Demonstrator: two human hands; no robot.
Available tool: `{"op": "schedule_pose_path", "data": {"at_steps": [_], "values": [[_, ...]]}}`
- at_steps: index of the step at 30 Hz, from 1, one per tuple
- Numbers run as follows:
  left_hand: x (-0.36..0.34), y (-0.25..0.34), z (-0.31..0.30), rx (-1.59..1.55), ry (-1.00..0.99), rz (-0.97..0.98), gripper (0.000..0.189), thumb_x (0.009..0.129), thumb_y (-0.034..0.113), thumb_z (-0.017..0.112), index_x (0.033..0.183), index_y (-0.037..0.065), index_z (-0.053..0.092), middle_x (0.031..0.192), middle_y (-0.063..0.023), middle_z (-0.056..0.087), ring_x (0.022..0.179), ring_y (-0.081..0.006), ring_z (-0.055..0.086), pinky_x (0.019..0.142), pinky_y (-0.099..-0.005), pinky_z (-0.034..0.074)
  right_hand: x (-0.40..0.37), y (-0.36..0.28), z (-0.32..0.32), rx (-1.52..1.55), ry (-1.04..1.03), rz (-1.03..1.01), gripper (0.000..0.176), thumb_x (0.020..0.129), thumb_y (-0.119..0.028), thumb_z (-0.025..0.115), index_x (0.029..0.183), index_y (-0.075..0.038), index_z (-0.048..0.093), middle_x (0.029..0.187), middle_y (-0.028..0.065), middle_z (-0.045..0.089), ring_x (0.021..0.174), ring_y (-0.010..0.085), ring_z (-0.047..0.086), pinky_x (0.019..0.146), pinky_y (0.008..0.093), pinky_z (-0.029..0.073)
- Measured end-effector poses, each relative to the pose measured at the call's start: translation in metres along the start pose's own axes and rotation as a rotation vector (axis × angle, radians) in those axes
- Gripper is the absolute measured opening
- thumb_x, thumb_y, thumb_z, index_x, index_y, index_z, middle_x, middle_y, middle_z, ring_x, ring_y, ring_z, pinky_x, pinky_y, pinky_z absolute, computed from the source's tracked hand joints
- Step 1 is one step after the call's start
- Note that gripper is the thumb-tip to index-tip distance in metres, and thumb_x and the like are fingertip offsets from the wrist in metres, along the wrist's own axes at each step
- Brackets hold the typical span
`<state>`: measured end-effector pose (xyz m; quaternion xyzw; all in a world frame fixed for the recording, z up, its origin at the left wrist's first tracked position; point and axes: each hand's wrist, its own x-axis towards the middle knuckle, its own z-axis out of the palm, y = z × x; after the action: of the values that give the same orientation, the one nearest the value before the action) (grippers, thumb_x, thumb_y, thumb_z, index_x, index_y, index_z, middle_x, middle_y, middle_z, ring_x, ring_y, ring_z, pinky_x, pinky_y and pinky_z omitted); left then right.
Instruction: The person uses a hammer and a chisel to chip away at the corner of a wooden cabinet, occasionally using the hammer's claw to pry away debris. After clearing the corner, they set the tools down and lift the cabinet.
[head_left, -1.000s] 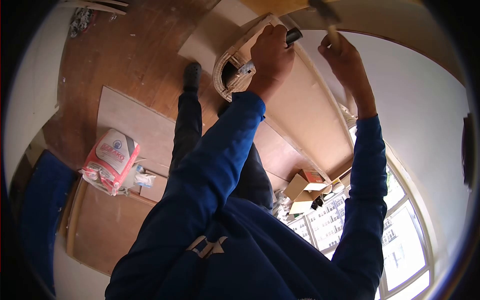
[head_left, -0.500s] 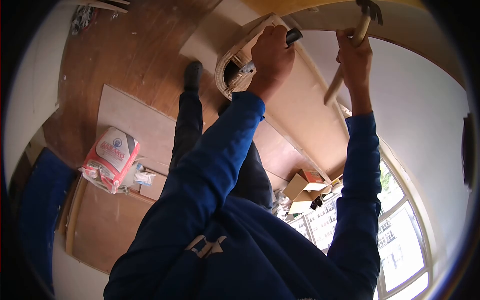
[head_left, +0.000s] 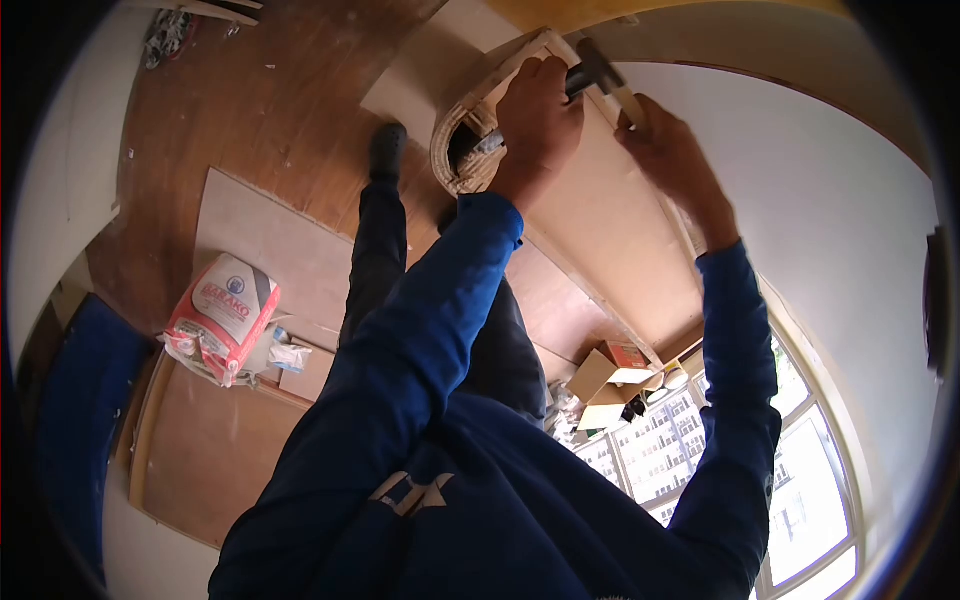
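- While the left hand [head_left: 540, 110] rests on the curved wooden frame [head_left: 448, 135], its fingers are closed around a dark-handled tool [head_left: 577, 78]; the handle's end sticks out above the knuckles and a bit of bright metal shows below the palm.
- The right hand [head_left: 672, 158] has its fingers wrapped around the wooden shaft of a hammer [head_left: 612, 85], gripping it near the lower end.
- The hammer's head sits at the tool's dark end; whether the two touch cannot be told.
- The hands are near each other, the right one just beside and below the left, both over a pale board [head_left: 610, 235] that runs along the frame.
- Both arms are in blue sleeves, and a dark shoe [head_left: 385, 150] stands on the wooden floor [head_left: 280, 90] beside the frame.
- Well apart on the left, a red and white sack [head_left: 225, 315] lies on a flat panel.
- An open cardboard box [head_left: 605, 375] sits near a window [head_left: 800, 490] at the lower right.
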<state>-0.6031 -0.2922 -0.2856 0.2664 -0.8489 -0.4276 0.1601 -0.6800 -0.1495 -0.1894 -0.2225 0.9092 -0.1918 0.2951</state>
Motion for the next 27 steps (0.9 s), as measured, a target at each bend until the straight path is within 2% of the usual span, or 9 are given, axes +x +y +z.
{"op": "schedule_pose_path", "data": {"at_steps": [4,6,8,10,12,13,14,17,27], "values": [[-0.003,0.0,-0.003,-0.01,-0.008,-0.015,0.016,0.081,0.013,0.075,0.089,0.009,0.062,0.093,-0.0114,0.065,0.084,-0.0379,0.068,0.068,-0.0514,0.055,0.004,0.005,-0.013,0.131,0.164,0.049,0.018,0.097,-0.02,0.068,0.106,-0.005,0.063,0.08,0.0143,0.065,0.076,0.0247,0.068,0.074,0.0407,0.055],[0.0,-0.001,-0.002,-0.007,-0.014,-0.013,0.016,0.081,0.013,0.075,0.09,0.009,0.062,0.093,-0.0117,0.065,0.084,-0.0382,0.068,0.068,-0.0515,0.055,0.012,0.009,-0.001,0.486,0.402,0.371,0.017,0.098,-0.019,0.067,0.107,-0.006,0.064,0.079,0.0112,0.063,0.076,0.0192,0.065,0.076,0.0392,0.055],[-0.006,-0.003,-0.004,0.002,-0.023,-0.017,0.016,0.081,0.013,0.076,0.09,0.009,0.062,0.094,-0.0119,0.065,0.084,-0.0384,0.068,0.068,-0.0516,0.055,0.009,0.021,0.02,0.421,0.446,0.284,0.018,0.097,-0.02,0.069,0.107,-0.006,0.064,0.081,0.0131,0.065,0.076,0.0266,0.068,0.076,0.0408,0.056],[-0.011,-0.008,-0.007,0.043,-0.043,-0.013,0.016,0.08,0.012,0.076,0.089,0.009,0.062,0.094,-0.012,0.065,0.085,-0.0386,0.068,0.068,-0.0519,0.055,-0.005,0.008,0.013,-0.064,0.061,-0.088,0.023,0.096,-0.023,0.071,0.109,-0.005,0.063,0.095,0.0201,0.071,0.09,0.0434,0.068,0.081,0.0459,0.056],[-0.016,-0.007,-0.01,0.042,-0.046,-0.024,0.016,0.081,0.012,0.076,0.089,0.008,0.062,0.093,-0.012,0.065,0.086,-0.0387,0.068,0.069,-0.0519,0.055,0.001,0.005,-0.008,0.006,0.03,-0.002,0.024,0.096,-0.022,0.071,0.11,-0.004,0.062,0.094,0.0189,0.071,0.089,0.0393,0.069,0.082,0.0442,0.055],[-0.009,-0.007,-0.01,0.042,-0.024,-0.023,0.016,0.081,0.011,0.075,0.089,0.008,0.062,0.093,-0.012,0.065,0.086,-0.0387,0.068,0.07,-0.0518,0.055,0.005,0.01,-0.002,0.151,0.191,-0.039,0.024,0.096,-0.022,0.072,0.108,-0.003,0.063,0.081,0.0132,0.067,0.069,0.0275,0.066,0.069,0.0389,0.055],[-0.007,-0.006,-0.011,0.043,-0.02,-0.021,0.016,0.081,0.011,0.075,0.089,0.008,0.062,0.093,-0.012,0.065,0.086,-0.0387,0.068,0.07,-0.0518,0.055,0.007,0.011,-0.001,0.152,0.192,-0.044,0.024,0.096,-0.022,0.072,0.108,-0.003,0.063,0.081,0.0132,0.067,0.069,0.0275,0.066,0.069,0.0389,0.055],[-0.019,0.006,-0.024,0.041,-0.104,0.002,0.018,0.081,0.012,0.077,0.089,0.009,0.061,0.092,-0.0123,0.065,0.085,-0.0378,0.068,0.071,-0.0515,0.056,-0.004,0.002,-0.001,0.582,0.424,0.291,0.02,0.096,-0.019,0.072,0.105,-0.003,0.063,0.07,-0.0008,0.055,0.056,0.0057,0.051,0.052,0.0264,0.046],[-0.023,0.023,0.005,0.007,-0.148,0.144,0.019,0.079,0.01,0.079,0.089,0.008,0.063,0.089,-0.0112,0.064,0.084,-0.0356,0.068,0.067,-0.0489,0.056,-0.083,0.032,0.026,0.737,0.472,0.438,0.018,0.096,-0.015,0.071,0.102,-0.002,0.061,0.069,-0.0017,0.052,0.054,0.0069,0.049,0.051,0.0255,0.045]]}}
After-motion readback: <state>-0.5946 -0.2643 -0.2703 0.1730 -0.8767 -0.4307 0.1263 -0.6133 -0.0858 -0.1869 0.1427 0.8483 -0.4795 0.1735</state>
